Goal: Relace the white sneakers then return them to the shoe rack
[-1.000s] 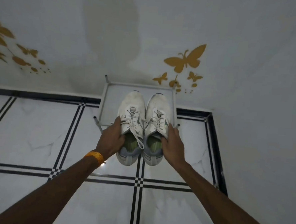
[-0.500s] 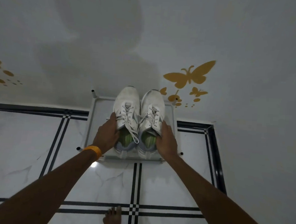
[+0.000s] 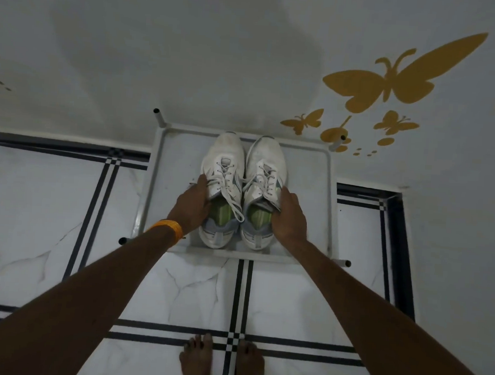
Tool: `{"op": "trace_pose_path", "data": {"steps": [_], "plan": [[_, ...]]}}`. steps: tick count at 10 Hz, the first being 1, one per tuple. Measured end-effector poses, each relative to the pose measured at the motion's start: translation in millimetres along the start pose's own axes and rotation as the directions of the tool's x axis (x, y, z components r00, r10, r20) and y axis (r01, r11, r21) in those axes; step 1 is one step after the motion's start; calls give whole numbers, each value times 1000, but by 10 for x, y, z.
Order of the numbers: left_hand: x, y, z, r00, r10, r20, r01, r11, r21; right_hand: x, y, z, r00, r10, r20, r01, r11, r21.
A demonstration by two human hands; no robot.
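Two white sneakers with laces and green insoles sit side by side on the top shelf of the white shoe rack (image 3: 311,168), toes toward the wall. My left hand (image 3: 193,205) grips the outer side of the left sneaker (image 3: 224,160), with the fingers in its opening. My right hand (image 3: 289,216) holds the outer side of the right sneaker (image 3: 268,159) the same way. A loose lace end hangs over the left sneaker's opening. An orange band is on my left wrist.
The rack stands against a white wall with yellow butterfly stickers (image 3: 391,83). Four open tube ends stick out at its corners. The floor is white marble tile with black stripes. My bare feet (image 3: 221,362) stand just in front of the rack.
Both hands have carried the pair forward and down onto the rack's top shelf. I have stepped closer, so the rack looks larger and my feet show.
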State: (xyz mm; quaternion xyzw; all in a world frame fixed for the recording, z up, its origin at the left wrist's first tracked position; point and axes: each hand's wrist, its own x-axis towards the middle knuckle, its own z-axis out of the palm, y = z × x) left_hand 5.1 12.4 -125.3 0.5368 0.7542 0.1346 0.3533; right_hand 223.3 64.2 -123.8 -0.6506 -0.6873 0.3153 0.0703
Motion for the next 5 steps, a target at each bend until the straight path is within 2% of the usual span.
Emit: {"op": "trace_pose_path", "data": {"steps": [1,3,4,5], "plan": [[54,-6,30,997,-30,76,29,1000,7,9,55,9,1000,7,14,-8,999,36],[-193,267,-234,988,-33,151,26,999,48,-178,9,-254,980,-9,201,2,999,35],[-573,591,-567,997,-13,73,-6,968,252,-492,-271,-685,986,-96,137,96,995,9],[-1066,1136,-1229,981,174,-88,-114,878,465,-902,-839,-1585,977,-202,60,209,965,-155]]}}
